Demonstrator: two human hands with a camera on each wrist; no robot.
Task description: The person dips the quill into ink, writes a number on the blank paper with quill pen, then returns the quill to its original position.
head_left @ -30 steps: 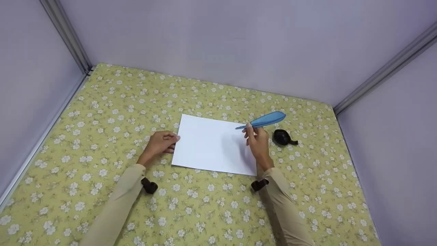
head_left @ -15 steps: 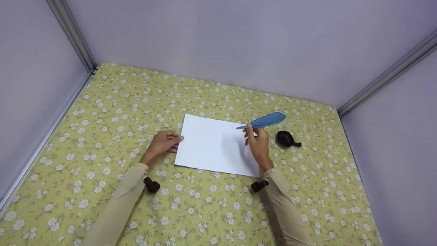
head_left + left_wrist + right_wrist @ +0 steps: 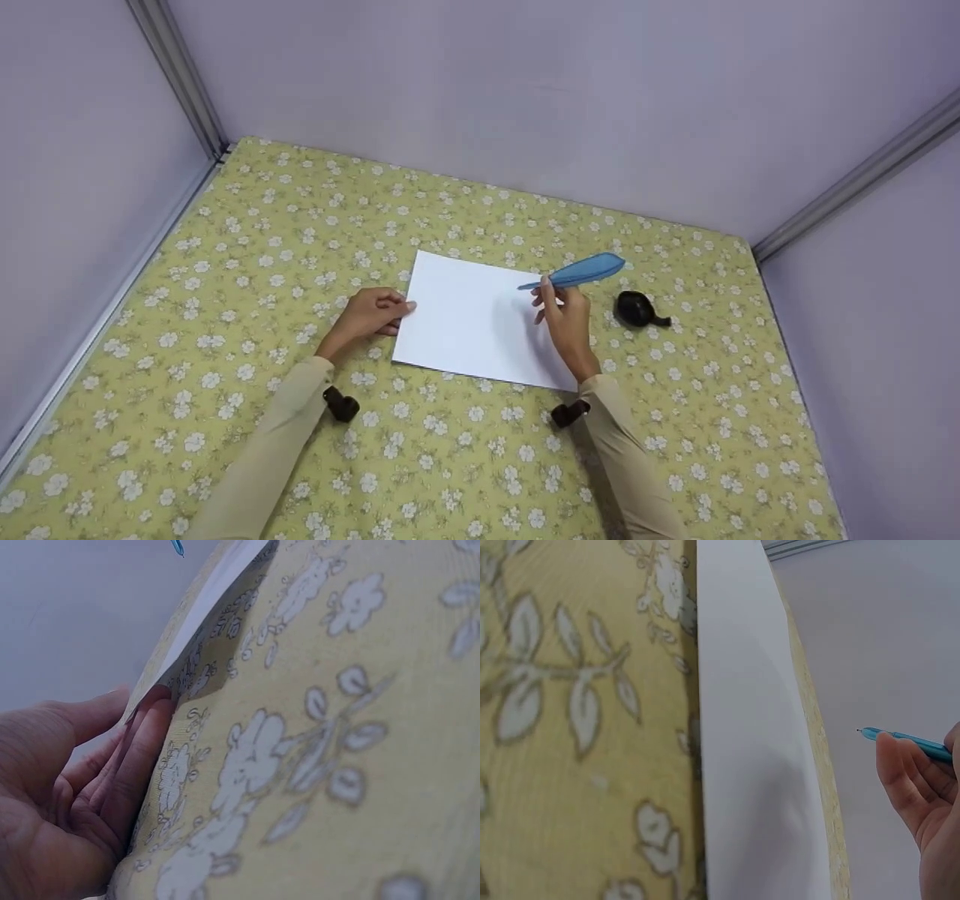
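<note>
A blank white sheet of paper lies on the flowered tabletop in the head view. My left hand pinches its left edge. The left wrist view shows the thumb above the paper and fingers tucked beneath, lifting that edge a little. My right hand is over the paper's right part and holds a blue feather pen between thumb and fingers. Its plume points to the upper right. In the right wrist view the pen's nib is raised above the sheet, and the hand's shadow falls on the paper.
A small round black object with a short stem stands right of the right hand. The yellow flowered tabletop runs back to pale walls on three sides. Dark wrist cameras sit on both sleeves.
The head view has turned slightly, so table, paper and black object appear further right. Against the paper, the right hand with the feather pen has shifted slightly left. The left hand keeps its hold.
</note>
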